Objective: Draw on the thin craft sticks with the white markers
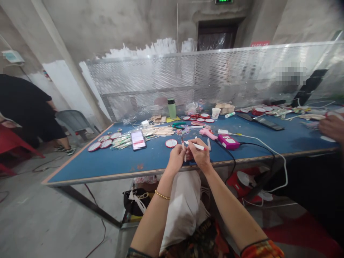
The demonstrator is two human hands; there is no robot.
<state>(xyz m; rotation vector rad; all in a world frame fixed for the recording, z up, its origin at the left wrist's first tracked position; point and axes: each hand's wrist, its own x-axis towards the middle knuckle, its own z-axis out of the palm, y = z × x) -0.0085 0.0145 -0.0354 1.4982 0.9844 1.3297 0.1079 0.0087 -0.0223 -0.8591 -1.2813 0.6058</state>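
Observation:
My left hand (176, 157) pinches a narrow flat stick (183, 144) upright above the table's front edge; its upper part looks dark and reddish. In my right hand (200, 154) is a white marker pen (197, 146) with a red end, held in a writing grip. The pen's tip points left, close to the stick; whether they touch I cannot tell. Just beyond my left hand lies a round white disc (171, 143) with a red rim. Behind my right hand rests a pink glue gun (209, 134) next to a purple box (228, 142) with cables.
Wooden sticks (162, 131), a phone (138, 140) and several red-rimmed discs (105, 144) lie to the left on the blue table (107, 166). Farther back stand a green bottle (171, 108) and a paper cup (215, 113). Another person's hand (331, 127) is at the right.

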